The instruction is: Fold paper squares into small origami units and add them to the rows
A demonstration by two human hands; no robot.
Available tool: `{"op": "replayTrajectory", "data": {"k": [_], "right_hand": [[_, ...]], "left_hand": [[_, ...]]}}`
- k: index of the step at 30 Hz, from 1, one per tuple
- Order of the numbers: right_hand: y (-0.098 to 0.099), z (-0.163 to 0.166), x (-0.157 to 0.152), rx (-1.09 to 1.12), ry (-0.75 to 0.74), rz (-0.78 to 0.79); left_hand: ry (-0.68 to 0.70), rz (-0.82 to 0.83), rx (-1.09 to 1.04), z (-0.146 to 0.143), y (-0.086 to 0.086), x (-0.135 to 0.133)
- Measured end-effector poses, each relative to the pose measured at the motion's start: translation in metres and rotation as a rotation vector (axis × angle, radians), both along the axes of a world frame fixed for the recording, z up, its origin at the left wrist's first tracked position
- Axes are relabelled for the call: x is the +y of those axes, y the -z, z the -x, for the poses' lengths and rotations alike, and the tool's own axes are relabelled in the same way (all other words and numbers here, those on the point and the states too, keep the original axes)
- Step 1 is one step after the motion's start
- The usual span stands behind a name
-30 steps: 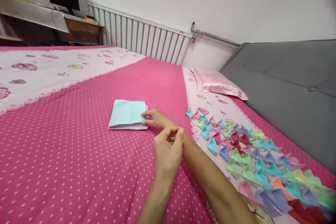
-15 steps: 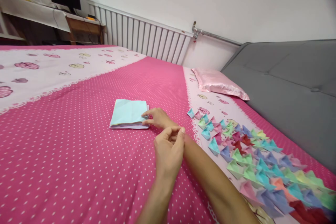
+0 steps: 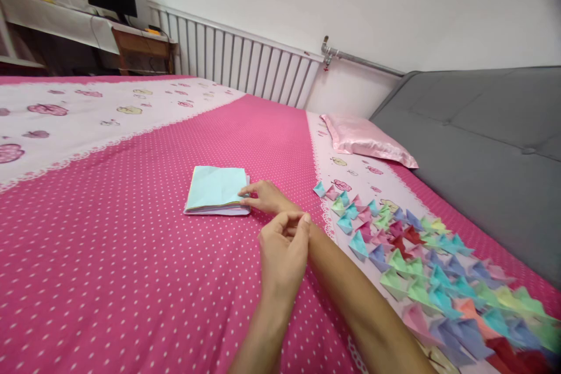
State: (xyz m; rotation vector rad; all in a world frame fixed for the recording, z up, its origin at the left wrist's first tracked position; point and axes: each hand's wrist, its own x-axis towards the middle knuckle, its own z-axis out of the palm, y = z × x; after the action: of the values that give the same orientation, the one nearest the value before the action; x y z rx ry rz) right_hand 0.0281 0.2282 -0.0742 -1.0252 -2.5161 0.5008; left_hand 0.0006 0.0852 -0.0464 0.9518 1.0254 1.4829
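- Pink-and-white bedspread point(image 3: 131, 280): we're seeing it lying under everything we're tagging.
- Grey headboard point(image 3: 482, 111): we're noting it standing along the right.
- Folded paper boats point(image 3: 415, 267): we're logging many colours sitting in rows, mostly on the pale band, right of both arms.
- Pink pillow point(image 3: 368, 140): we're marking it lying beyond the boats, by the headboard.
- Paper stack point(image 3: 217, 186): we're seeing it lying flat, light blue sheet uppermost, just left of the right fingertips.
- Left hand point(image 3: 283, 245): we're seeing it hovering before the right forearm, fingers curling, thumb and forefinger pressing together.
- Right hand point(image 3: 269, 196): we're finding its fingertips touching the stack's right edge; whether they're pinching sheets, we're not able to tell.
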Motion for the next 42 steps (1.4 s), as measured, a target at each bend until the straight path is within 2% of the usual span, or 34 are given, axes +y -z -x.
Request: {"op": "replayTrajectory", "data": {"k": [5, 9, 13, 16, 19, 22, 25, 27, 30, 34, 37, 40, 42], "right_hand": [[0.002, 0.000, 0.002, 0.008, 0.012, 0.023], [0.003, 0.003, 0.001, -0.001, 0.035, -0.034], [0.000, 0.008, -0.004, -0.006, 0.212, -0.221], [-0.005, 0.005, -0.011, 0.058, 0.368, -0.434], [-0.008, -0.011, -0.027, 0.112, 0.408, -0.658], [-0.008, -0.038, -0.065, 0.115, 0.414, -0.779], [-0.001, -0.067, -0.126, 0.091, 0.401, -0.855], [0.005, -0.082, -0.174, 0.074, 0.376, -0.809], [0.015, -0.093, -0.244, 0.096, 0.372, -0.769], [0.024, -0.089, -0.312, 0.134, 0.419, -0.760], [0.025, -0.083, -0.342, 0.143, 0.446, -0.715], [0.020, -0.079, -0.363, 0.105, 0.446, -0.635], [0.014, -0.079, -0.375, 0.085, 0.450, -0.595]], "left_hand": [[-0.004, -0.004, 0.020, 0.000, 0.000, 0.000], [0.005, -0.004, 0.020, 0.000, 0.000, 0.001], [-0.005, 0.003, 0.034, 0.000, 0.001, 0.000], [-0.053, -0.031, 0.121, 0.001, -0.001, -0.002], [-0.131, -0.120, 0.229, 0.004, -0.007, -0.006], [-0.235, -0.234, 0.326, 0.009, -0.017, -0.013], [-0.324, -0.320, 0.348, 0.018, -0.031, -0.022], [-0.378, -0.339, 0.303, 0.025, -0.043, -0.032], [-0.378, -0.397, 0.232, 0.035, -0.063, -0.048], [-0.385, -0.466, 0.199, 0.043, -0.082, -0.071], [-0.283, -0.446, 0.280, 0.049, -0.082, -0.087], [-0.079, -0.337, 0.576, 0.061, -0.070, -0.104], [-0.026, -0.321, 0.807, 0.074, -0.057, -0.120]]}}
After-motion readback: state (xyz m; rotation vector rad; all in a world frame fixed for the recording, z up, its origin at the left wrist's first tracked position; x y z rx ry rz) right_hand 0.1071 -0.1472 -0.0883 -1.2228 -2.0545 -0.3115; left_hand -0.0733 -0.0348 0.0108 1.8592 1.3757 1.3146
